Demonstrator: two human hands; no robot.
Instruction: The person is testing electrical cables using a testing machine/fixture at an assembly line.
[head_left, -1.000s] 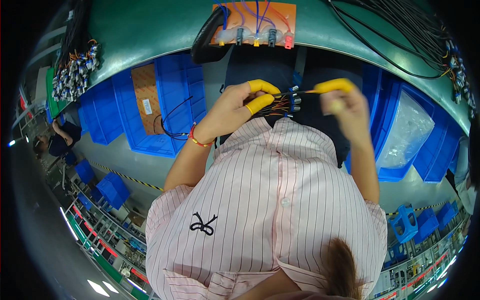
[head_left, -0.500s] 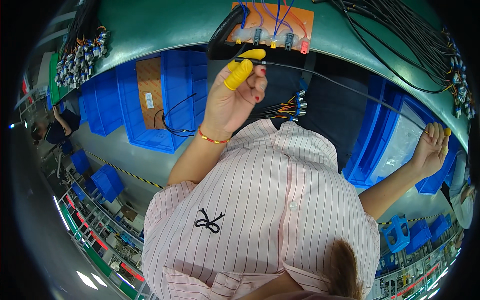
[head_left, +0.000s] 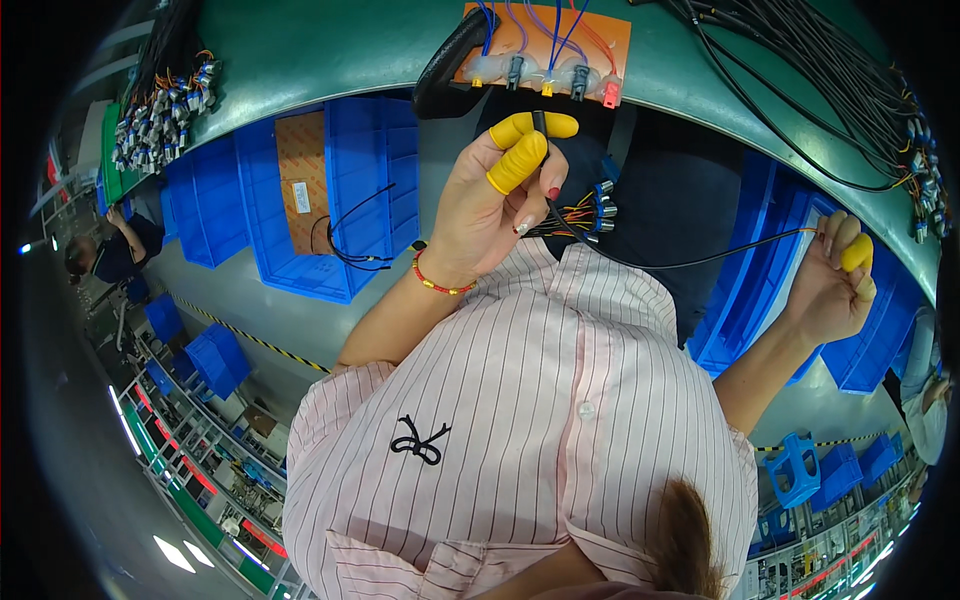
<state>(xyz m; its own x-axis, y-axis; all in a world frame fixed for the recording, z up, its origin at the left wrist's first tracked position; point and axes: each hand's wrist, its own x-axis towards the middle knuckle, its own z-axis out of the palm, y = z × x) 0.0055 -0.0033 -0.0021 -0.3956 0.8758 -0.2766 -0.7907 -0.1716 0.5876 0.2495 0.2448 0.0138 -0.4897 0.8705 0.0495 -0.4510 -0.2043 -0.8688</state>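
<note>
Yellow finger cots (head_left: 516, 166) cover fingertips as a worker in a striped shirt (head_left: 500, 400) spans a black cable (head_left: 650, 267) between two hands, in front of a green table (head_left: 300, 55). The left hand's (head_left: 488, 205) fingers pinch its thick black end (head_left: 540, 122), raised just below an orange board (head_left: 610, 38) edged with sockets (head_left: 578, 80). The right hand's (head_left: 830, 285) fingers grip the thin orange tip, well apart, and the cable sags between. More cables lie over the lap, their metal connectors (head_left: 600, 212) bunched behind the held one. The step appears to be lining up one cable at the board; the next move likely calls for steadying the black end toward a socket while keeping the orange tip controlled.
</note>
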